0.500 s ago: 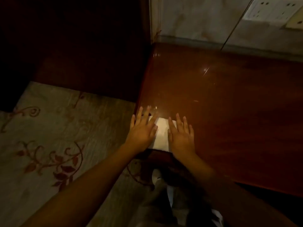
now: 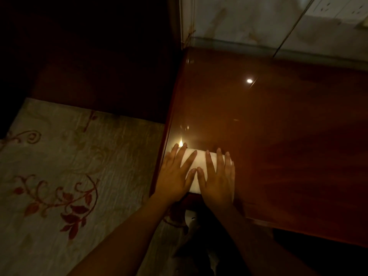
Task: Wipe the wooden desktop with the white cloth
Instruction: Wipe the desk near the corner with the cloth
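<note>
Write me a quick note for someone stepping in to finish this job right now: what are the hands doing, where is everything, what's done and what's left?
Left hand: flat, fingers spread, pressing on the cloth.
Right hand: flat beside it, also pressing the cloth.
Cloth: folded, at the desk's near left corner, by the edge.
Done: cannot tell how much has been wiped; the top is glossy, with a lamp reflection.
Left: likely most of the desk, out to the wall and to the right.
</note>
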